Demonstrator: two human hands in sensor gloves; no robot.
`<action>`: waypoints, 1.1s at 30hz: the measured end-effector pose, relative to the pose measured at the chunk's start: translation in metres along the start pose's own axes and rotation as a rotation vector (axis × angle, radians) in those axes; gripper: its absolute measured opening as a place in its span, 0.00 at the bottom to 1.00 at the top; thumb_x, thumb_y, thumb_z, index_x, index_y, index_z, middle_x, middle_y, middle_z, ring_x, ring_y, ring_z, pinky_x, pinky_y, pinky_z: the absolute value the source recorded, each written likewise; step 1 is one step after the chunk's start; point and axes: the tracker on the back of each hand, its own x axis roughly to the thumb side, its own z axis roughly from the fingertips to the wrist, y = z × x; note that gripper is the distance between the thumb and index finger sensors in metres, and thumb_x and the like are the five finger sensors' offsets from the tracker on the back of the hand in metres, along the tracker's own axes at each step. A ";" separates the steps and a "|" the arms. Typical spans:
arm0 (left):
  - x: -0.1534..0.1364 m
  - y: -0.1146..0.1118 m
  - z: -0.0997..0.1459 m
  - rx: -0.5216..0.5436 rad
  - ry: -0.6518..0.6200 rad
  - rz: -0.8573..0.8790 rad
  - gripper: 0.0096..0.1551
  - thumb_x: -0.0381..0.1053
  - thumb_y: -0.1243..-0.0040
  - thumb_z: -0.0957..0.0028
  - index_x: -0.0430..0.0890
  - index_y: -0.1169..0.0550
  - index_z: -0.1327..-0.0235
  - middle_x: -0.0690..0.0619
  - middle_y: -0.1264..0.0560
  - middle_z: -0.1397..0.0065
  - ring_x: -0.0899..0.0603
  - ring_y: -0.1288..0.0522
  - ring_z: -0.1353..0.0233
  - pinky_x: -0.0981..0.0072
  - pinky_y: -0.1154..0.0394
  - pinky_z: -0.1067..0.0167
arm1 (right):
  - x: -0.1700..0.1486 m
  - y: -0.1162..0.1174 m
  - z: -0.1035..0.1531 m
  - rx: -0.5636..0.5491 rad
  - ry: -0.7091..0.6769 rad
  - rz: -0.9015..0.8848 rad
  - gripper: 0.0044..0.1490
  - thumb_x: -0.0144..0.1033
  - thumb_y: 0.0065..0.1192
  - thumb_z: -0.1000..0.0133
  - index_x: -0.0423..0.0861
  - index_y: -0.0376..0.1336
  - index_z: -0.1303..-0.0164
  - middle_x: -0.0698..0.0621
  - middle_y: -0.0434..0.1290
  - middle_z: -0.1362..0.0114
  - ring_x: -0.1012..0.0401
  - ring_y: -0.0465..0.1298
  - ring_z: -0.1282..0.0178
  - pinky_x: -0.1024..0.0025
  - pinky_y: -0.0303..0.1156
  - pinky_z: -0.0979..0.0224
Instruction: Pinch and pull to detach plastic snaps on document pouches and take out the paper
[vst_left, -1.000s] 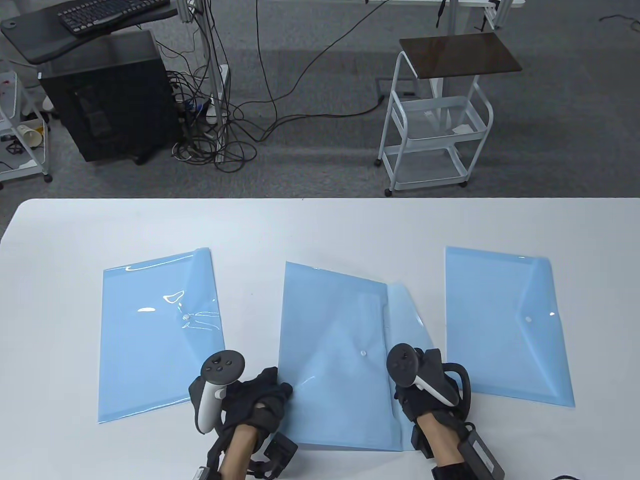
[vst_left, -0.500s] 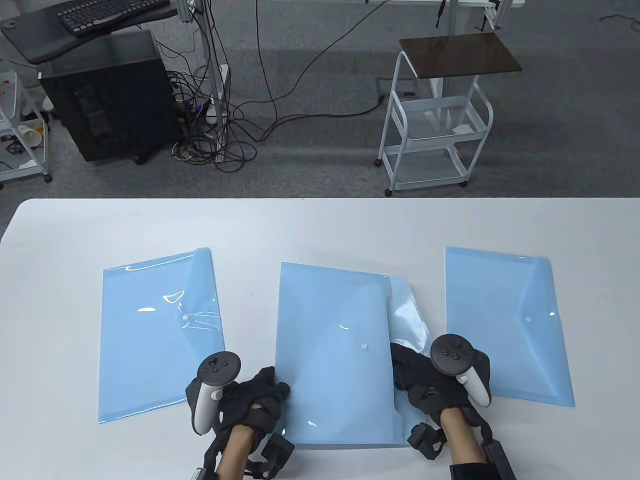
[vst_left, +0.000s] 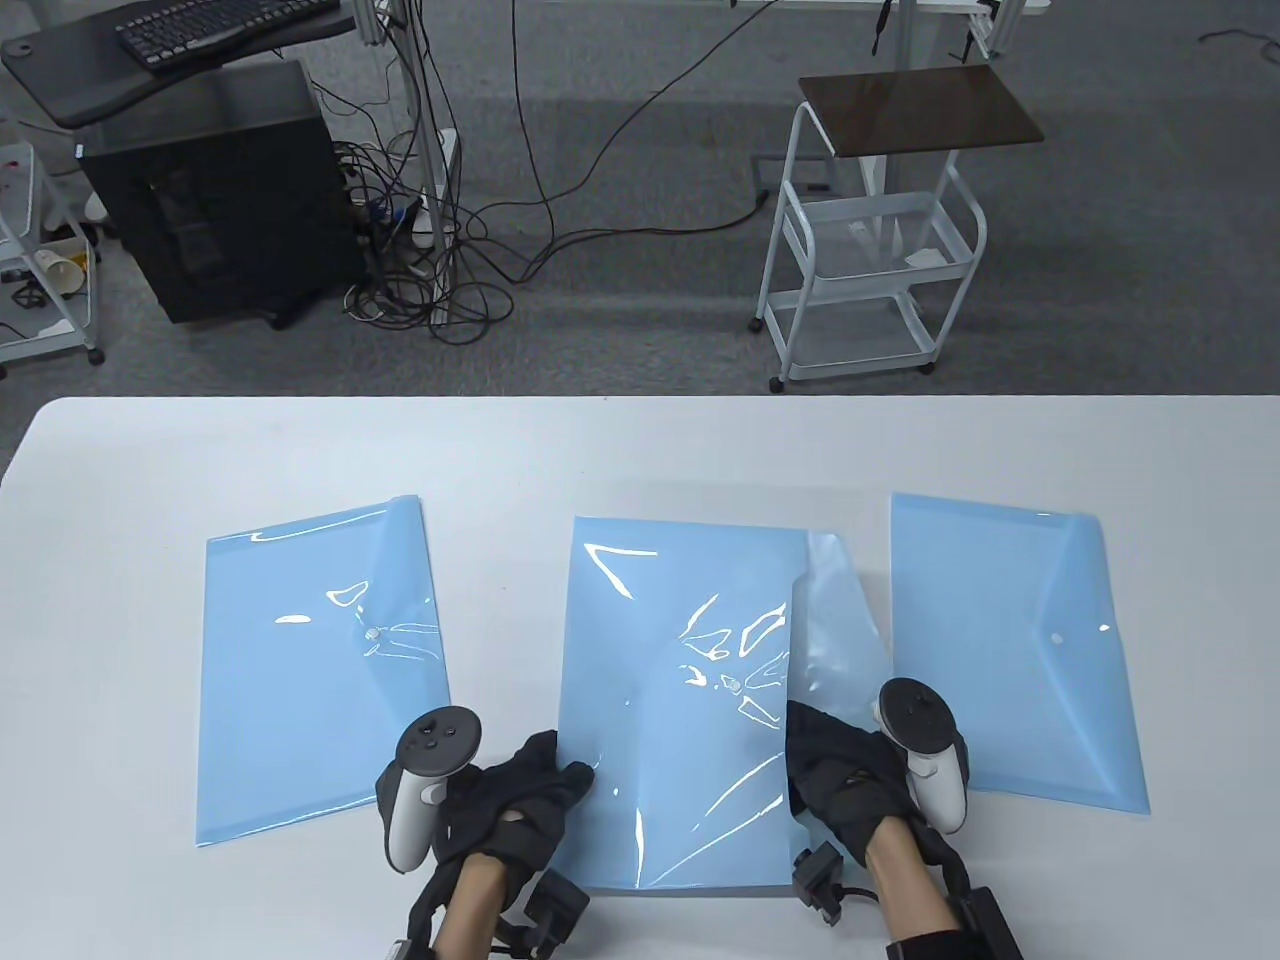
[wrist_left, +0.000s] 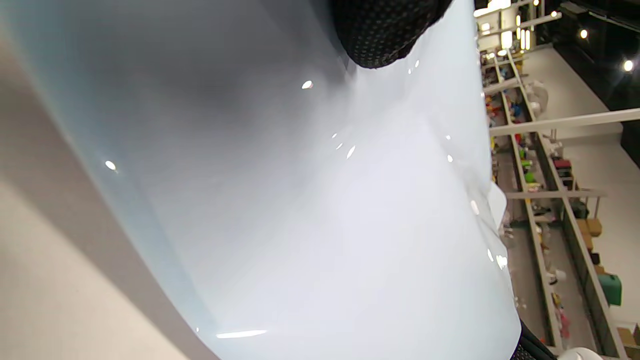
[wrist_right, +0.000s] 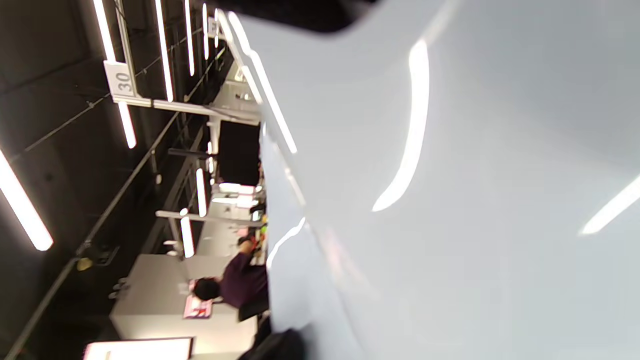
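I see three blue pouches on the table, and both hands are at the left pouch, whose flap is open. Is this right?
Not quite. Both hands are at the middle pouch, not the left one: the left hand at its left edge, the right hand at its right. The table view shows it. There are three pouches, and this one's flap is open.

We see the L wrist view tilted on its side. A pale blue, glossy pouch (wrist_left: 320, 210) fills most of the frame; its surface bows w/ small light glints scattered across it. At top centre, one gloved fingertip (wrist_left: 385, 35), black dotted fabric, touches the pouch surface. We cannot tell the rest of the hand's posture. At lower L, a strip of the tabletop (wrist_left: 55, 280) shows beside the pouch edge, partly in shadow. Along the R edge, bkgd shelving (wrist_left: 545, 200) holds small coloured items, too blurred to ID; ceiling lights sit at upper R.
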 end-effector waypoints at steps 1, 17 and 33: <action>0.000 0.001 0.000 0.007 0.003 0.000 0.28 0.46 0.42 0.40 0.43 0.35 0.28 0.47 0.21 0.33 0.41 0.14 0.43 0.56 0.14 0.50 | 0.001 0.001 0.001 -0.015 0.005 0.023 0.34 0.29 0.71 0.42 0.30 0.63 0.29 0.40 0.84 0.42 0.49 0.88 0.58 0.54 0.85 0.59; -0.001 0.028 0.013 0.104 -0.014 0.070 0.26 0.44 0.43 0.40 0.43 0.33 0.29 0.47 0.19 0.37 0.45 0.12 0.50 0.63 0.12 0.56 | 0.023 -0.035 0.024 -0.361 0.120 0.279 0.32 0.24 0.71 0.44 0.30 0.65 0.30 0.37 0.85 0.43 0.49 0.87 0.62 0.55 0.85 0.63; 0.001 0.042 0.019 0.128 -0.022 0.067 0.26 0.42 0.44 0.41 0.43 0.32 0.30 0.46 0.19 0.38 0.44 0.11 0.52 0.62 0.13 0.58 | 0.085 -0.151 0.077 -0.541 0.154 0.344 0.28 0.20 0.67 0.44 0.36 0.67 0.31 0.35 0.83 0.40 0.47 0.86 0.58 0.51 0.83 0.59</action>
